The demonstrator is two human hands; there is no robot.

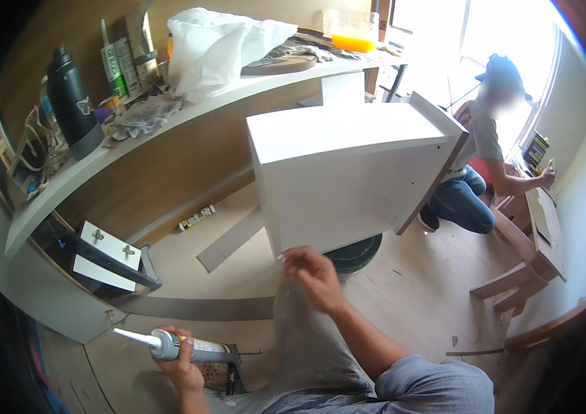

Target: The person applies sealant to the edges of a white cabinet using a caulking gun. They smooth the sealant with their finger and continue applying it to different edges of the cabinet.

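My left hand (183,362) grips a caulking gun (233,365) loaded with a sealant cartridge (199,348). The cartridge's white nozzle (137,337) points left. Fingers curled, my right hand (313,277) is at the lower near corner of a white cabinet box (334,196). A small white speck shows at its fingertips; whether it is held, or the fingers touch the box, I cannot tell. A dark panel (432,163) runs along the box's right end. Below the box is a black bucket (355,256), partly hidden.
A curved white shelf (132,137) carries a black bottle (73,103), a white plastic bag (215,52) and a container of orange liquid (352,39). Another cartridge (197,218) and a grey strip (231,240) lie on the floor. At right, a person (479,145) crouches beside wooden pieces (523,274).
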